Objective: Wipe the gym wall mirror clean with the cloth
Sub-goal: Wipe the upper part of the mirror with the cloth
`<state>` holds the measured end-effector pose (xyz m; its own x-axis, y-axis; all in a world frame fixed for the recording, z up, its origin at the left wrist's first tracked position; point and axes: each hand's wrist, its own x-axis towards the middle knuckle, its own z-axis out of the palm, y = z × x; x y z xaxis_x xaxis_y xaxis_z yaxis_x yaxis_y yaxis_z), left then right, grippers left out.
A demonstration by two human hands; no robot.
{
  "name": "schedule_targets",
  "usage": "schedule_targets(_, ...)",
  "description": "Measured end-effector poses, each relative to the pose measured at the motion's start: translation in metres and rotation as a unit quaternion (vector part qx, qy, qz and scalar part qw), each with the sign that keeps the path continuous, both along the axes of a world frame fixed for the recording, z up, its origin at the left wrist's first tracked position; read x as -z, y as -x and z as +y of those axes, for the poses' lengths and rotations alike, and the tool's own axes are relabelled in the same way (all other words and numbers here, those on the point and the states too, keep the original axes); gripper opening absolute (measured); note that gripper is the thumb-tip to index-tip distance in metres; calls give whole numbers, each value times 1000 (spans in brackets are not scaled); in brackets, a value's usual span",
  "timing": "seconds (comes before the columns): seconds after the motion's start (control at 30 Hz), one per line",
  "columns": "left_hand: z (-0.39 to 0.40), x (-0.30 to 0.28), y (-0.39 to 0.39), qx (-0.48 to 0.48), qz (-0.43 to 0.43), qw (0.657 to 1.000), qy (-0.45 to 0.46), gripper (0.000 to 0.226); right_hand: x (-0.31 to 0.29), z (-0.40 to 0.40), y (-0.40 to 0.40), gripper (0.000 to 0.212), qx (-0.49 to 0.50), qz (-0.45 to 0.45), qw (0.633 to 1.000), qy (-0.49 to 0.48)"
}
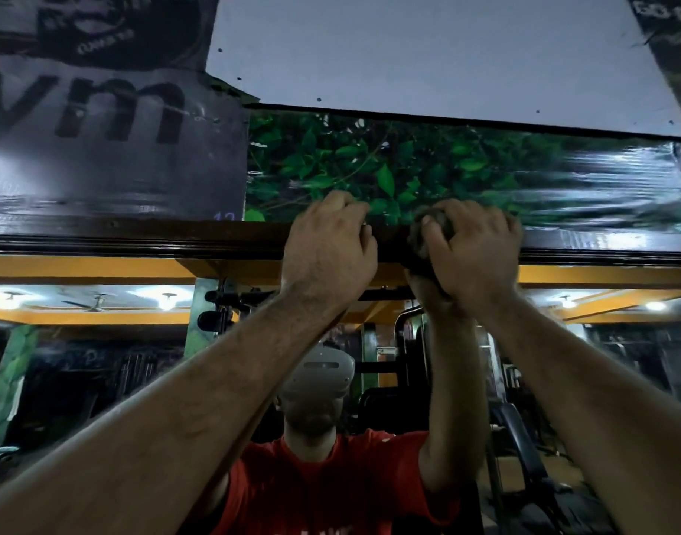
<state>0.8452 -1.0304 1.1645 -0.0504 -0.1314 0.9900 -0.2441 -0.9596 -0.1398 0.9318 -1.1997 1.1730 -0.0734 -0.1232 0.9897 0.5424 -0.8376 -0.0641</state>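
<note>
Now the right hand [472, 251] bunches the cloth [427, 235] at centre frame, left hand [327, 245] curled on the mirror's frame [138, 235]; a loose grip could drop it.

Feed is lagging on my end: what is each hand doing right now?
Left hand: fingers curled over the dark wooden frame above the mirror, gripping it.
Right hand: gripping the bunched dark cloth against the same frame.

Both arms raised overhead, forearms bare, converging toward centre. Left hand [329, 245] back to camera, fingers curled over at the top, nothing visibly held. Right hand [472, 249] just beside it, fingers and thumb bunched around a dark cloth [427, 235].
</note>
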Motion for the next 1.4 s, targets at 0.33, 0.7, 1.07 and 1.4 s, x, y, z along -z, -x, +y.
schedule_targets(0.33, -57, 1, -22, -13, 43, 999, 5, 36, 2, -53, -23, 53, 14, -11, 1000, 18)
schedule_targets(0.7, -123, 1, -48, -47, 51, 997, 23, 44, 4, -111, -43, 54, 10, -19, 998, 62)
schedule_targets(1.07, -153, 4, -75, -40, 25, 999, 19, 38, 5, -143, -68, 46, 5, -107, 992, 65)
schedule_targets(1.4, -158, 6, -76, -56, 4, 998, 30, 44, 4, -184, -78, 49, -28, -70, 997, 9)
